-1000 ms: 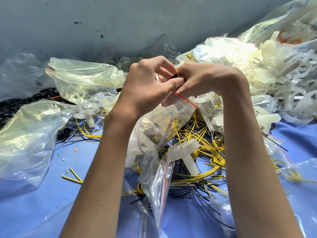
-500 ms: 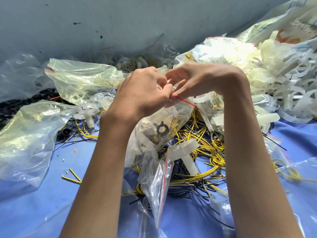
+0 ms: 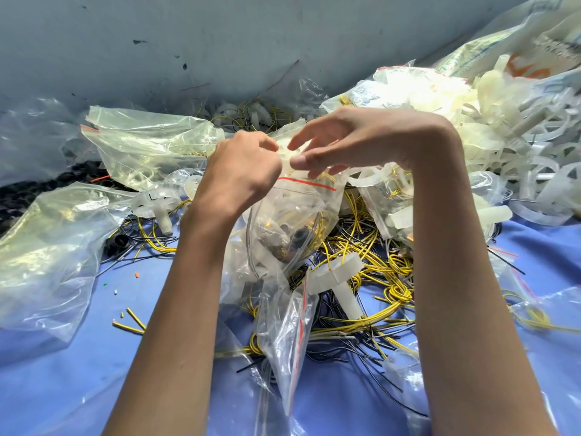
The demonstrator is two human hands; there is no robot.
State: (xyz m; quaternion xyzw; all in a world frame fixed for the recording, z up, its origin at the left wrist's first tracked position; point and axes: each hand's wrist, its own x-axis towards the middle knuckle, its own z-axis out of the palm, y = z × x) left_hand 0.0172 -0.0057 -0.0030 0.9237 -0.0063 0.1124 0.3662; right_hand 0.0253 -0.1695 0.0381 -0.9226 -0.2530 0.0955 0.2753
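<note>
The bag (image 3: 292, 221), a small clear zip pouch with a red strip (image 3: 306, 183) across its mouth, hangs upright at the centre of the workspace and serves as the reference point.

- Left hand (image 3: 242, 171): fingers curled, pinching the left side of the bag's upper lip, just above the red strip.
- Right hand (image 3: 349, 143): thumb and lower fingers pinch the right side of the same lip; the index finger is raised clear of it.
- Bag contents: small dark parts and yellow wire, resting in the bottom.
- Below the bag: a second pouch (image 3: 289, 335) lies on the blue cloth (image 3: 94, 388).
- Right of and below the bag: loose yellow wires (image 3: 371, 256) and a white T-shaped piece (image 3: 336, 278).
- Far right of the bag: a heap of white plastic parts (image 3: 503, 127).
- Left of the bag: large clear sacks (image 3: 47, 247).
</note>
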